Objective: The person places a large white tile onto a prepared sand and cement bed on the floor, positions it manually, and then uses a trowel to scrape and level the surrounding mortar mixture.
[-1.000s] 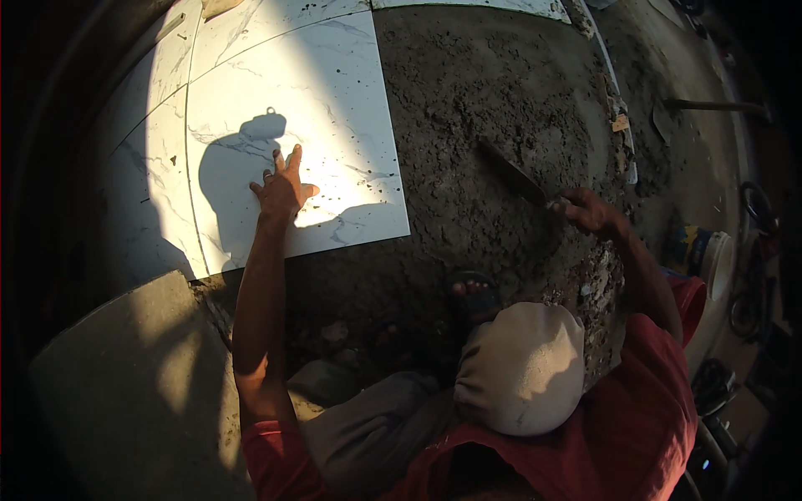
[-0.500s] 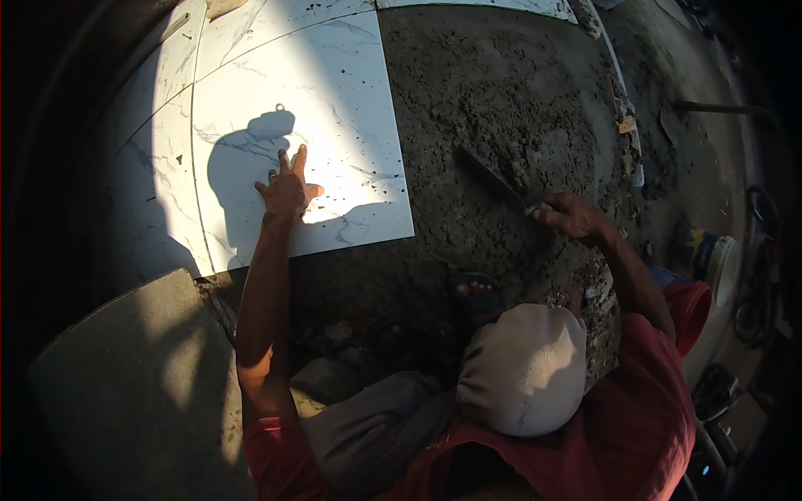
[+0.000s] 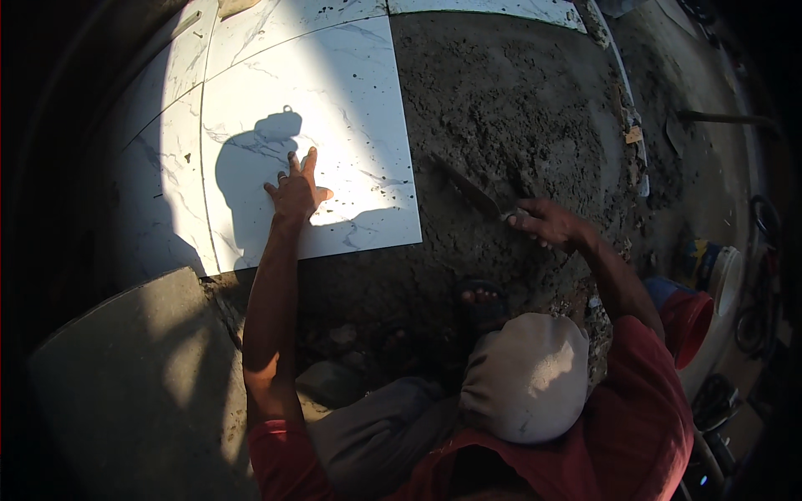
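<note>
Fingers spread, my left hand (image 3: 296,190) lies flat on a large white marble-patterned floor tile (image 3: 359,108). Small dark crumbs are scattered over the tile, and a shadow falls across it. My right hand (image 3: 547,224) is closed round the handle of a trowel (image 3: 469,190). The trowel's long blade points up and left over the wet grey mortar (image 3: 510,100), its tip close to the tile's right edge. Whether the blade touches the mortar I cannot tell.
More marble-patterned tiles (image 3: 177,125) adjoin on the left and at the far side. A grey slab (image 3: 134,359) lies at the lower left. Along the mortar's right side runs a pale strip (image 3: 628,92). A red bucket (image 3: 692,330) and a white bucket (image 3: 725,271) stand at the right.
My right hand has moved left with the trowel, bringing the blade's tip nearer the tile's edge. My left hand stays on the same tile. The whole view has shifted slightly.
</note>
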Demonstrator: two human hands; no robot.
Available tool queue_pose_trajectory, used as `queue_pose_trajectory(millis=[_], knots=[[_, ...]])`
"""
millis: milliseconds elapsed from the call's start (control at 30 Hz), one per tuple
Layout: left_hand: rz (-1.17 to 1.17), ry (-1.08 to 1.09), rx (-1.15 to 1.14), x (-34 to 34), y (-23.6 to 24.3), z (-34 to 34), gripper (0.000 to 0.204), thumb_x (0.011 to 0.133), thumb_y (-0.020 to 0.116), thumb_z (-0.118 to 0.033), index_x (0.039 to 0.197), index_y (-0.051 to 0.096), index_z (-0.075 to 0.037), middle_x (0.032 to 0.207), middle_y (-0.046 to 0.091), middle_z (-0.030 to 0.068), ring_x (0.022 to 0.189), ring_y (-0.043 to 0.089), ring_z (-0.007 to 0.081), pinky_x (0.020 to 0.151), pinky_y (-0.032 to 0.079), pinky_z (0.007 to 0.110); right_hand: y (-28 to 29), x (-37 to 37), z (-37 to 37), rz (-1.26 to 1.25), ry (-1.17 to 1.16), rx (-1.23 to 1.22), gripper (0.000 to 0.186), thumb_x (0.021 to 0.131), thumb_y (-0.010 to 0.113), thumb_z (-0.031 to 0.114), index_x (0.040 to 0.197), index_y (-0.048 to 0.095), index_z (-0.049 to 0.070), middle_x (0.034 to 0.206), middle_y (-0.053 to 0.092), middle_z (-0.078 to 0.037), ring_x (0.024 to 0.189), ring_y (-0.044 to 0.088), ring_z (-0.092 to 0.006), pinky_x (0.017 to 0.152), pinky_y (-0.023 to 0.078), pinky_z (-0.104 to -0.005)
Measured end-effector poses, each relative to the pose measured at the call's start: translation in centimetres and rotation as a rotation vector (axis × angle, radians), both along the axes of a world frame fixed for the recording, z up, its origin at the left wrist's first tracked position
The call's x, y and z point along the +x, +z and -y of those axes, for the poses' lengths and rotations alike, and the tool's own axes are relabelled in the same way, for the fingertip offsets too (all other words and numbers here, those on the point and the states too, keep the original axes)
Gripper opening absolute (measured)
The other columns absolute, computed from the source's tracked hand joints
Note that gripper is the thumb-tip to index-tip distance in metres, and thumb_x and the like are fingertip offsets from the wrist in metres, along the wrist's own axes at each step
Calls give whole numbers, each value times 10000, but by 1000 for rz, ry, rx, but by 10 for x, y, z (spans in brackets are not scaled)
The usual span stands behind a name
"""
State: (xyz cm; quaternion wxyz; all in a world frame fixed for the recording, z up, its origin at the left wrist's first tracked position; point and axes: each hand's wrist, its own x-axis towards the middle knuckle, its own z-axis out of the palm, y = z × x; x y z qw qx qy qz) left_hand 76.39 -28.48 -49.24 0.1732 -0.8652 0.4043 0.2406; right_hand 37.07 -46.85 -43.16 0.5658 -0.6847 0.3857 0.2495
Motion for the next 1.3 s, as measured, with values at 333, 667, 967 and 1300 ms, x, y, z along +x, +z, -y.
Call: queue_pose_trajectory(millis=[333, 667, 967, 1300], knots=[[-30, -43, 5, -6, -8, 17, 961, 778, 721, -452, 1507, 115, -295, 1556, 156, 170, 1315, 370, 438, 1039, 239, 674, -40, 44, -61, 227, -291, 1, 497, 954, 485, 415, 1190, 527, -20, 685, 566, -100, 493, 544, -162, 481, 464, -333], [-12, 12, -24, 1, 0, -1, 942, 786, 718, -427, 1507, 129, -293, 1560, 145, 158, 1322, 364, 428, 1042, 222, 682, -40, 19, -74, 121, -584, -101, 517, 957, 476, 417, 1158, 488, -59, 640, 555, -90, 478, 560, -180, 453, 471, -335], [-31, 18, -57, 2, -5, 0, 936, 761, 738, -396, 1501, 176, -279, 1556, 164, 165, 1320, 368, 430, 1043, 218, 682, -60, 93, -70, 237, -577, -16, 577, 952, 477, 447, 1176, 467, -84, 689, 554, -100, 499, 574, -181, 439, 474, -345], [-1, -2, -60, -3, -1, 1, 937, 761, 744, -403, 1499, 182, -274, 1552, 175, 166, 1311, 380, 430, 1031, 242, 678, -42, -39, -65, 84, -923, -265, 522, 951, 486, 423, 1167, 481, -52, 664, 552, -98, 508, 571, -187, 498, 465, -345]])
